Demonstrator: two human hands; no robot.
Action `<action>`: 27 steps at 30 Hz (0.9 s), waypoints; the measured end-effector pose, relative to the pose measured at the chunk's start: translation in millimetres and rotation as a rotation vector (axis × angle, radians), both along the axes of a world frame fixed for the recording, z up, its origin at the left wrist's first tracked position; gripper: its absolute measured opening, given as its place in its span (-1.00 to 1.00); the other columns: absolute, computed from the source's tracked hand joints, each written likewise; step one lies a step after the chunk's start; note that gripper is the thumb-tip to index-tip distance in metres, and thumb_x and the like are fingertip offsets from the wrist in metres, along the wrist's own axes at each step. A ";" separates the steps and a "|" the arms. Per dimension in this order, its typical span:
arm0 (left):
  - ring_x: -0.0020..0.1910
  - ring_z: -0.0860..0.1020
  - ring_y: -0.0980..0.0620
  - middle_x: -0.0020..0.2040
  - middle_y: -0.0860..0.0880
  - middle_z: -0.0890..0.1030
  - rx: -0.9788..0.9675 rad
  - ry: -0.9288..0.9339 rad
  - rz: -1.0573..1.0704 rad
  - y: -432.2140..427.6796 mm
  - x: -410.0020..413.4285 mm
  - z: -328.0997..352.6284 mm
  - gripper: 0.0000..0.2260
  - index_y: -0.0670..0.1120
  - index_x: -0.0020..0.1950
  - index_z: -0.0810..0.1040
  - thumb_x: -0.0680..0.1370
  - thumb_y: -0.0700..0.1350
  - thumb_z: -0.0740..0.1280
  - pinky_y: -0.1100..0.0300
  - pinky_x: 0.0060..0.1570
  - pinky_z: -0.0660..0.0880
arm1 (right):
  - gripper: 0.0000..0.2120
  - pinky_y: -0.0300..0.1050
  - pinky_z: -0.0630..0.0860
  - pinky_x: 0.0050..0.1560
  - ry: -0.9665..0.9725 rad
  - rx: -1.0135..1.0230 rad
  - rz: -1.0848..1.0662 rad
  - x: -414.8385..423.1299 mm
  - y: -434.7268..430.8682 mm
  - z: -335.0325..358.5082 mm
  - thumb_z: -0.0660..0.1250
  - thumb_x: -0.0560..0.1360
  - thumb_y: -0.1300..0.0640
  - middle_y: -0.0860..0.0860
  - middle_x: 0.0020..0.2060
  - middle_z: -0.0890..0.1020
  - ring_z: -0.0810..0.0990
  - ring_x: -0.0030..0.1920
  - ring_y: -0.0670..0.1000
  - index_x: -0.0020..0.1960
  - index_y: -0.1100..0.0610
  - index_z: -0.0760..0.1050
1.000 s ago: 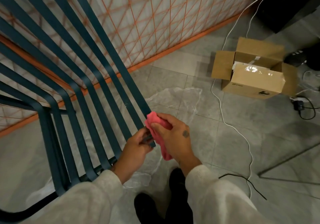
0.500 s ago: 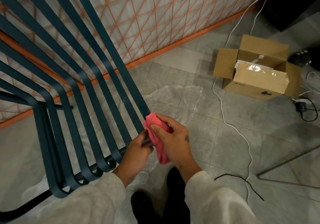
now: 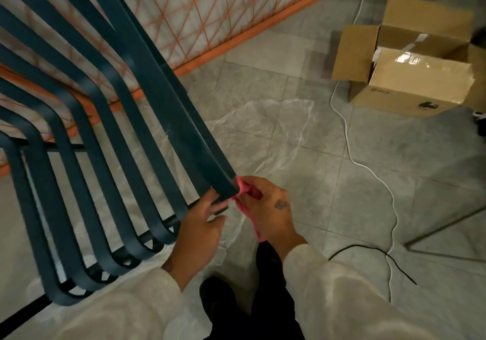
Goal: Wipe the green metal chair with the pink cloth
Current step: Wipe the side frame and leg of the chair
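The right grip (image 3: 271,208) pinches the pink cloth (image 3: 252,195), which has slid down to the very tip of the chair's (image 3: 147,82) outer bar, where the left grip (image 3: 202,224) holds on, so this bar looks wiped and the next one waits.

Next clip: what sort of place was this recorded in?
Probably an indoor room mid-setup: tiled floor, an open cardboard box, a loose white cable and a plastic sheet by the green metal chair.
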State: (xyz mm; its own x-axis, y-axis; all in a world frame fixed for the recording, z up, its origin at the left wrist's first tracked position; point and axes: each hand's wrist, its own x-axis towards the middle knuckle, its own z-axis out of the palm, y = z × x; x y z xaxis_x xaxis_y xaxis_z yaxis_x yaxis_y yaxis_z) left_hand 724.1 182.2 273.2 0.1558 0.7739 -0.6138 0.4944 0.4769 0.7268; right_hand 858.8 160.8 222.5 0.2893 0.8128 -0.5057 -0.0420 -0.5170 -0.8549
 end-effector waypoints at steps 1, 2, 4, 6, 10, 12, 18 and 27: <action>0.15 0.55 0.33 0.14 0.19 0.62 0.014 0.030 -0.009 0.7 -0.4 -5.6 -0.56 0.06 0.29 0.50 0.53 -0.37 0.31 0.42 0.01 0.51 | -0.73 0.05 0.69 0.01 -0.001 -0.012 0.004 0.2 1.4 -10.6 0.45 0.51 0.20 -0.02 -0.06 0.73 0.72 -0.05 0.01 0.05 -0.18 0.66; 0.12 0.55 0.37 0.11 0.22 0.63 0.028 0.054 -0.023 2.2 -0.3 -10.2 -0.59 0.08 0.26 0.52 0.54 -0.34 0.32 0.44 0.01 0.49 | -0.77 0.02 0.69 0.01 -0.004 -0.022 0.015 1.0 3.3 -20.6 0.44 0.52 0.20 -0.02 -0.06 0.72 0.72 -0.05 0.00 0.07 -0.11 0.67; 0.06 0.53 0.44 0.04 0.30 0.61 0.056 0.084 -0.051 4.8 0.4 -19.4 -0.65 0.10 0.20 0.54 0.55 -0.30 0.33 0.49 -0.01 0.42 | -0.81 -0.14 0.68 -0.04 -0.024 -0.047 0.061 3.2 9.0 -37.3 0.42 0.54 0.21 -0.05 -0.07 0.70 0.70 -0.08 -0.06 0.10 0.00 0.66; -0.07 0.53 0.46 -0.06 0.32 0.60 0.065 0.106 -0.052 6.3 0.6 -27.8 -0.75 0.03 0.13 0.59 0.55 -0.27 0.33 0.54 -0.10 0.41 | -0.79 -0.26 0.65 -0.07 -0.095 -0.080 0.123 5.2 15.5 -47.7 0.39 0.54 0.26 -0.09 -0.03 0.63 0.66 -0.08 -0.08 0.12 0.05 0.66; -0.26 0.48 0.30 -0.20 0.17 0.58 0.078 0.109 -0.014 8.5 3.6 -32.9 -0.89 -0.11 0.06 0.60 0.54 -0.21 0.35 0.43 -0.18 0.41 | -0.79 0.01 0.63 -0.09 0.168 -0.152 0.059 15.1 18.2 -36.9 0.36 0.56 0.29 0.25 -0.06 0.66 0.63 -0.15 0.15 0.03 0.03 0.68; -0.23 0.56 0.32 -0.23 0.25 0.64 0.034 0.040 0.074 12.4 7.2 -27.7 -0.89 0.05 -0.02 0.61 0.52 -0.15 0.41 0.44 -0.18 0.45 | -0.79 0.02 0.64 -0.15 0.356 -0.151 0.013 23.7 14.6 -17.8 0.36 0.58 0.26 0.24 -0.11 0.69 0.63 -0.20 0.21 0.09 0.01 0.69; -0.10 0.63 0.36 -0.18 0.32 0.68 -0.014 -0.098 0.173 18.5 12.5 -22.4 -0.78 0.06 0.02 0.62 0.45 -0.19 0.49 0.52 -0.20 0.48 | -0.73 0.11 0.67 0.03 0.441 -0.105 0.100 34.3 16.1 -10.9 0.32 0.61 0.20 0.14 0.04 0.71 0.70 -0.05 0.20 0.26 0.02 0.63; -0.15 0.62 0.39 -0.25 0.37 0.65 0.005 -0.078 0.141 18.6 15.1 -18.8 -0.71 0.19 -0.08 0.55 0.49 -0.23 0.44 0.52 -0.20 0.47 | -0.75 -0.14 0.59 -0.21 0.324 -0.227 0.199 30.0 39.9 -28.4 0.25 0.65 0.19 0.16 -0.12 0.68 0.59 -0.28 0.03 0.24 0.04 0.64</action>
State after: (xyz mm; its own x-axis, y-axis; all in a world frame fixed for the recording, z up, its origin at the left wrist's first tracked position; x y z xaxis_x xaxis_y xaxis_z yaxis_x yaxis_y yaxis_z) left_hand 739.2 200.7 254.4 0.0919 0.7947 -0.6000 0.3649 0.5338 0.7629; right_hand 888.8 200.7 194.1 -0.0642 0.6942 -0.7169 -0.1698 -0.7155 -0.6776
